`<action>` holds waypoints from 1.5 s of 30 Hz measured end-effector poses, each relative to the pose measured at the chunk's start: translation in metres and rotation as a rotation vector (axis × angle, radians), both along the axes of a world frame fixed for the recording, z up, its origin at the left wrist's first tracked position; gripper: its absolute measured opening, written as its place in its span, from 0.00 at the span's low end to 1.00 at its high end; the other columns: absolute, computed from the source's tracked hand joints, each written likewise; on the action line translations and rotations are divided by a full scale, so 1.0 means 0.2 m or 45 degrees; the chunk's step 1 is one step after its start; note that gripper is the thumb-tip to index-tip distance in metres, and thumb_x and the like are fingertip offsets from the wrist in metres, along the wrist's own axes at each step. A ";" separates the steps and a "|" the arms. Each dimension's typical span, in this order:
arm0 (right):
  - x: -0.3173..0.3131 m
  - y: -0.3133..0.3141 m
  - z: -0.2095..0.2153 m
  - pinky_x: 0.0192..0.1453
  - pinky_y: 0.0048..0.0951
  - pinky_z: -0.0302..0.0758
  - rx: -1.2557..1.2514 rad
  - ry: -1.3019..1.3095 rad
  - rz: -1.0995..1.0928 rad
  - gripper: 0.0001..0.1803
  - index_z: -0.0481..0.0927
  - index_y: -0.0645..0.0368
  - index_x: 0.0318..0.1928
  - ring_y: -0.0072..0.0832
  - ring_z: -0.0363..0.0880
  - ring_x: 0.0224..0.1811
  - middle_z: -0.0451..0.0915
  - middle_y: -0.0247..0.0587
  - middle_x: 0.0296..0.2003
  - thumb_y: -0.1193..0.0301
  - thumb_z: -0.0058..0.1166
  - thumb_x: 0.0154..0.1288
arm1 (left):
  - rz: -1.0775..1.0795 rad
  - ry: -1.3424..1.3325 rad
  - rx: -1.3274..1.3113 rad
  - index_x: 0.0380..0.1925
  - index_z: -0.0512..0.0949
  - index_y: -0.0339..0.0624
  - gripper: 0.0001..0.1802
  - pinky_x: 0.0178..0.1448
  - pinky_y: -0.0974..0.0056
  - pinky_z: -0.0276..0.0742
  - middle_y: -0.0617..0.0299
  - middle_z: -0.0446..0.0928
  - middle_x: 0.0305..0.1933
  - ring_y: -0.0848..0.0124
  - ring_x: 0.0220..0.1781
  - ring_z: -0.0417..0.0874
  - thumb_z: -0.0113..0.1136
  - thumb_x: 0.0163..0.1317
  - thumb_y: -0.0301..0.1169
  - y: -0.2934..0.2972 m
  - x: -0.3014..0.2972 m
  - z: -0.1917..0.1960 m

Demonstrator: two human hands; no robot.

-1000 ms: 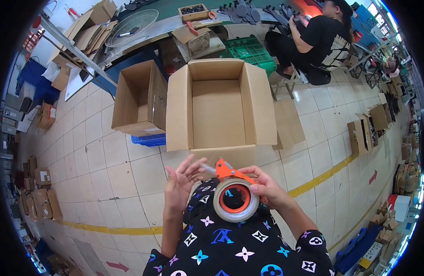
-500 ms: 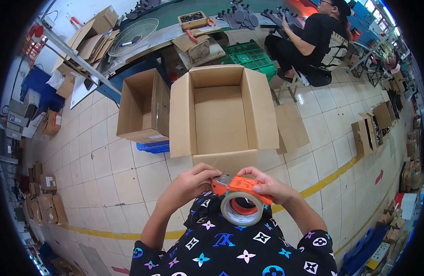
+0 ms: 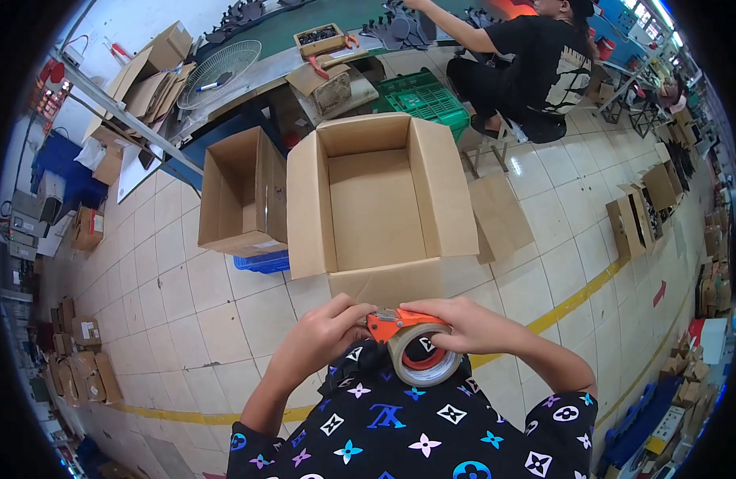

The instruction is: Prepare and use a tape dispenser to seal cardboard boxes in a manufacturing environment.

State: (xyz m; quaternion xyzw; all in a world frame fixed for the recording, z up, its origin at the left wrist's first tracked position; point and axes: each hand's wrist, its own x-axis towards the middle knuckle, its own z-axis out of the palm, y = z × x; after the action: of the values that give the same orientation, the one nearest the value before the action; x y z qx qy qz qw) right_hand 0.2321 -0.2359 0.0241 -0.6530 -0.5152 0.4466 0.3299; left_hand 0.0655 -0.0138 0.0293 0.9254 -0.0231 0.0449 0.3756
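Nearside of open carton [image 3: 306,211], R grip [image 3: 465,323] holds tape dispenser [image 3: 389,324], prob. for control. L grip [image 3: 328,323] pinches its front end, likely steadying.

Orange tape dispenser [image 3: 386,324], held aloft at low centre of view, narrow end leftward. Pale tape roll [image 3: 433,375] mounted on orange hub [image 3: 417,365], ring tilted, open centre visible.

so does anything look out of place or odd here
Two mild things: a marker pen lies in a round wire grille on the metal bench, a strange holder for it, and a flat cardboard sheet lies on the tiled floor, right of the large open carton, where it could trip someone.
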 end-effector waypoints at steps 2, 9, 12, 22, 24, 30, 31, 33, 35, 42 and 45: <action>-0.02 -0.02 -0.02 0.56 0.36 0.77 0.085 0.025 -0.133 0.34 0.68 0.64 0.66 0.48 0.81 0.50 0.79 0.54 0.55 0.71 0.58 0.57 | 0.080 0.010 -0.109 0.47 0.80 0.40 0.19 0.41 0.59 0.81 0.56 0.78 0.40 0.58 0.37 0.83 0.69 0.53 0.27 -0.01 -0.02 0.01; -0.04 -0.03 0.04 0.66 0.39 0.72 0.121 -0.030 -0.125 0.33 0.68 0.64 0.66 0.48 0.75 0.62 0.74 0.56 0.60 0.73 0.57 0.59 | 0.075 -0.077 -0.236 0.47 0.82 0.42 0.24 0.50 0.60 0.82 0.58 0.81 0.46 0.61 0.45 0.84 0.75 0.47 0.28 0.01 -0.04 -0.02; -0.01 -0.02 0.03 0.70 0.36 0.68 0.089 0.186 -0.044 0.34 0.63 0.62 0.68 0.42 0.70 0.68 0.71 0.51 0.63 0.70 0.59 0.64 | 0.033 -0.212 -0.247 0.47 0.81 0.40 0.24 0.49 0.60 0.81 0.57 0.80 0.48 0.60 0.52 0.82 0.74 0.47 0.28 0.01 -0.05 -0.09; -0.25 -0.24 -0.32 0.66 0.33 0.74 0.013 1.618 -1.003 0.49 0.54 0.59 0.71 0.34 0.73 0.64 0.70 0.50 0.62 0.58 0.70 0.58 | 0.263 -0.076 -0.392 0.46 0.81 0.39 0.22 0.49 0.61 0.81 0.56 0.82 0.45 0.59 0.47 0.85 0.74 0.48 0.26 -0.05 -0.09 -0.18; -0.25 -0.21 -0.30 0.64 0.33 0.75 0.052 1.549 -1.019 0.48 0.55 0.61 0.71 0.34 0.75 0.62 0.72 0.50 0.60 0.58 0.69 0.58 | 0.279 -0.105 -0.396 0.46 0.81 0.39 0.23 0.48 0.61 0.81 0.56 0.82 0.45 0.60 0.46 0.85 0.74 0.48 0.25 -0.06 -0.09 -0.18; -0.24 -0.15 -0.27 0.61 0.32 0.78 0.194 1.465 -1.129 0.42 0.60 0.64 0.67 0.34 0.79 0.57 0.76 0.50 0.56 0.58 0.66 0.61 | 0.349 -0.228 -0.281 0.45 0.81 0.38 0.23 0.45 0.61 0.81 0.55 0.82 0.43 0.60 0.43 0.85 0.74 0.46 0.22 -0.10 -0.05 -0.11; -0.24 -0.14 -0.27 0.61 0.34 0.78 0.238 1.399 -1.162 0.40 0.61 0.65 0.67 0.34 0.79 0.57 0.76 0.51 0.56 0.57 0.64 0.62 | 0.358 -0.250 -0.263 0.45 0.81 0.37 0.22 0.45 0.61 0.81 0.54 0.82 0.43 0.59 0.43 0.85 0.74 0.45 0.21 -0.12 -0.05 -0.10; -0.26 -0.13 -0.26 0.62 0.37 0.77 0.260 1.380 -1.238 0.38 0.62 0.66 0.65 0.36 0.79 0.57 0.76 0.51 0.55 0.52 0.57 0.65 | 0.360 -0.274 -0.247 0.44 0.81 0.37 0.22 0.44 0.60 0.82 0.53 0.82 0.43 0.58 0.42 0.85 0.74 0.45 0.20 -0.19 -0.05 -0.11; -0.27 -0.11 -0.26 0.64 0.41 0.76 0.282 1.361 -1.312 0.38 0.64 0.66 0.63 0.37 0.78 0.57 0.76 0.51 0.54 0.47 0.51 0.68 | 0.371 -0.340 -0.232 0.44 0.80 0.37 0.23 0.44 0.60 0.82 0.53 0.82 0.43 0.57 0.42 0.84 0.73 0.45 0.20 -0.26 -0.05 -0.14; -0.21 -0.08 -0.26 0.67 0.40 0.68 0.333 0.897 -1.214 0.37 0.64 0.66 0.63 0.34 0.72 0.62 0.70 0.50 0.60 0.44 0.34 0.75 | 0.438 -0.372 -0.209 0.43 0.80 0.37 0.21 0.47 0.60 0.82 0.50 0.82 0.43 0.57 0.42 0.85 0.74 0.48 0.21 -0.25 0.00 -0.18; -0.17 -0.08 -0.18 0.67 0.39 0.67 0.348 0.670 -1.179 0.37 0.64 0.67 0.63 0.33 0.68 0.64 0.68 0.51 0.61 0.44 0.35 0.75 | 0.432 -0.361 -0.288 0.43 0.78 0.36 0.20 0.48 0.58 0.83 0.49 0.81 0.45 0.54 0.46 0.85 0.72 0.48 0.20 -0.23 0.02 -0.21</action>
State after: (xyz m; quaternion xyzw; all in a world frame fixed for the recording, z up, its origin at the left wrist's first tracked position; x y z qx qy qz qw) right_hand 0.1973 -0.2515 -0.0120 -0.6290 -0.1275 0.3320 0.6913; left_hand 0.0694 -0.0607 -0.0121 0.8526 0.0852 0.2391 0.4568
